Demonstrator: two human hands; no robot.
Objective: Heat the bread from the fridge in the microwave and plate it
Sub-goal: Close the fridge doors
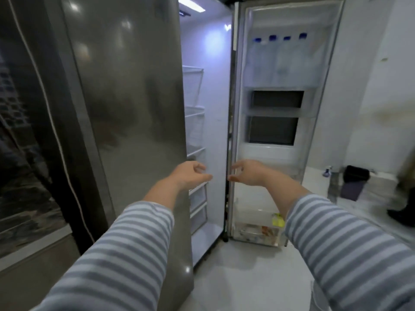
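Observation:
A steel side-by-side fridge fills the view. Its left door (134, 108) is closed and its right door (280, 122) is swung wide open, showing the lit interior (213, 97). Wire shelves (194, 113) are partly visible behind the closed left door's edge. No bread is visible in this view. My left hand (190, 173) and my right hand (249, 173) are both raised in front of the opening at mid height, fingers loosely curled and apart, holding nothing. Both arms wear grey striped sleeves.
The open door's top bin holds several blue-capped water bottles (280, 59). Its bottom bins hold packets, one yellow (277, 219). A black bin (357, 176) stands on the pale floor at right. A dark glass panel (22, 131) is at left.

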